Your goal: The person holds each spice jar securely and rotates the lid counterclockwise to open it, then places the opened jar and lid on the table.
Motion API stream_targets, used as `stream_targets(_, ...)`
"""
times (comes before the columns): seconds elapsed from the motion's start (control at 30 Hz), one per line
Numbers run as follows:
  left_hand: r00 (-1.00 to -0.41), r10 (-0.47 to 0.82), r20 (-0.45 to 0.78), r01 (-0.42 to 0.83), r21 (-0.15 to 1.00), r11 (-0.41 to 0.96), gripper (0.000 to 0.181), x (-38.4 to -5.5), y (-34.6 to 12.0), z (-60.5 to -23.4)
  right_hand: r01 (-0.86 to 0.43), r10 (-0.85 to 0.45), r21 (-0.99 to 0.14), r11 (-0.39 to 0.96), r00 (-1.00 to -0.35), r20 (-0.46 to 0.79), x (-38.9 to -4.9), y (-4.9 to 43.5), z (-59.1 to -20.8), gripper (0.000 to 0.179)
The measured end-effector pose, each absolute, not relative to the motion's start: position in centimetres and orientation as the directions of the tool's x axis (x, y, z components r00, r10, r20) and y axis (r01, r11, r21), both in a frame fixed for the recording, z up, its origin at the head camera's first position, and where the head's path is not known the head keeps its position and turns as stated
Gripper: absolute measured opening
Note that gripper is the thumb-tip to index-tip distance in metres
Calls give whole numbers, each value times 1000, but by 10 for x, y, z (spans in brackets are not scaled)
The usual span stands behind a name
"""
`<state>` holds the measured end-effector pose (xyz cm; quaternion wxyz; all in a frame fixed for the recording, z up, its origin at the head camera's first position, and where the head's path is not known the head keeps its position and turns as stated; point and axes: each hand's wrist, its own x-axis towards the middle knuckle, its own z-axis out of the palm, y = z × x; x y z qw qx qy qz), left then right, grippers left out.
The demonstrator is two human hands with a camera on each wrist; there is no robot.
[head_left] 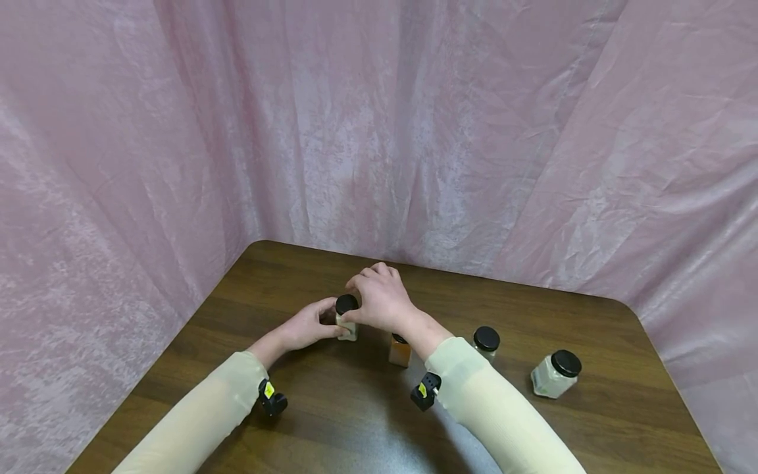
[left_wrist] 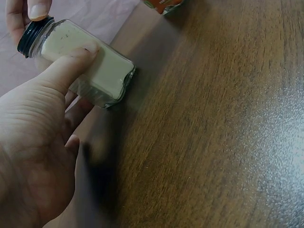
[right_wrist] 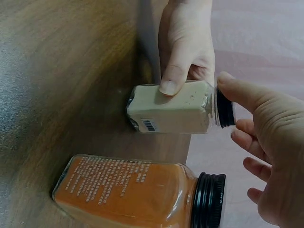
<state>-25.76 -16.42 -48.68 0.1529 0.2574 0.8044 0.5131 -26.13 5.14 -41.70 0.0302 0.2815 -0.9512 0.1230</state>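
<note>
Pink curtains (head_left: 462, 131) (creased), brown table (head_left: 343, 421)

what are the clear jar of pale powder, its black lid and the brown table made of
Clear square jar of pale powder: glossy, probably glass or clear plastic, from its see-through walls. Round black lid: opaque with soft highlights, perhaps plastic or coated metal. Brown wood-grained table: streaky grain and glare suggest sealed wood or laminate.

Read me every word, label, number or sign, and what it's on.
No text reads clearly.
Orange jar: rows of white print, too blurred; in the left wrist view, cropped and unreadable.
Pale jar: barcode, any digits too small.
Yellow wrist tags: dark marks, too small.
</note>
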Motion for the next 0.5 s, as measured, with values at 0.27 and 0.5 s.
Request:
stream_targets(0.27,-822,568,19,257,904,341,41,-258,-164,-486,-527,-504,-183,830,-849,159,-259,48,-423,53)
stream_targets(0.5,-828,561,20,256,903,345,43,-258,-163,-487,-528,-499,-188,828,-847,182,-257,47,-426,46)
